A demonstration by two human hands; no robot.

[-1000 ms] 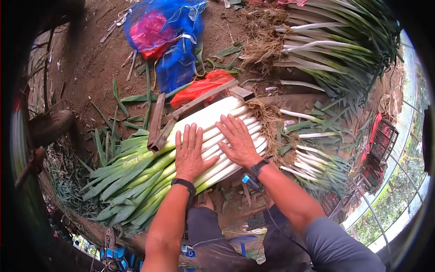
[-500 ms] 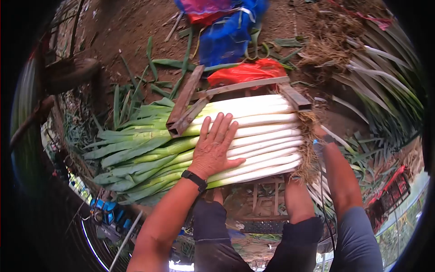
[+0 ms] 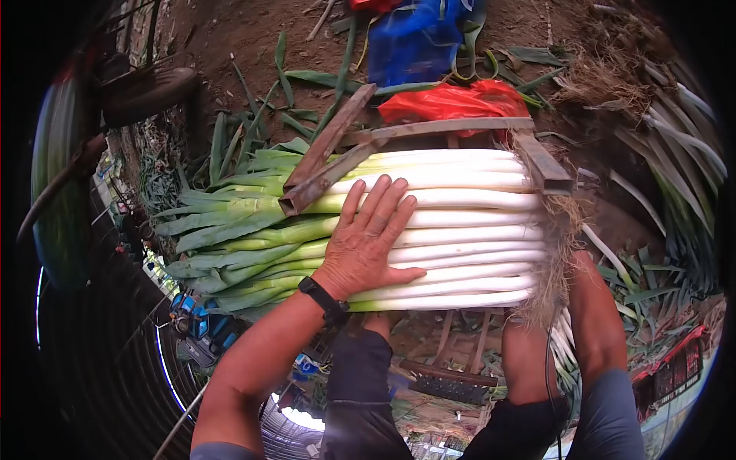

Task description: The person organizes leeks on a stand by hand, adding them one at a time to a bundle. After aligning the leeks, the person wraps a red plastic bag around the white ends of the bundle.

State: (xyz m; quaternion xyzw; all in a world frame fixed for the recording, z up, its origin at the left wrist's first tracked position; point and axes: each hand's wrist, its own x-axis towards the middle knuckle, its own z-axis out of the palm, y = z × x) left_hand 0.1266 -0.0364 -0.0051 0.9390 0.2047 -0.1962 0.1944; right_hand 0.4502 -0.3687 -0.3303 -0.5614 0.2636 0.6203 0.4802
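A wide layer of leeks (image 3: pixel 468 218) lies in a rusty metal frame (image 3: pixel 326 165), white stalks side by side, green leaves to the left and roots to the right. My left hand (image 3: pixel 368 238) rests palm down on the stalks near where green turns white, its fingers spread and a black band on the wrist. At the root end, my right arm reaches up beside the shaggy roots (image 3: pixel 556 261). The fingers of my right hand are hidden behind those roots, so what they hold cannot be made out.
Red plastic (image 3: pixel 460 103) and a blue bag (image 3: pixel 414 46) lie on the soil beyond the frame. More leeks (image 3: pixel 682 161) are piled at the right. A tyre-like wheel (image 3: pixel 149 96) stands upper left, a dark crate (image 3: pixel 675 368) lower right, and a blue machine (image 3: pixel 201 326) lower left.
The view has shifted, so the frame and leeks appear larger and more level. My left hand stays flat on the stalks. My right hand, partly visible before, is now hidden at the roots.
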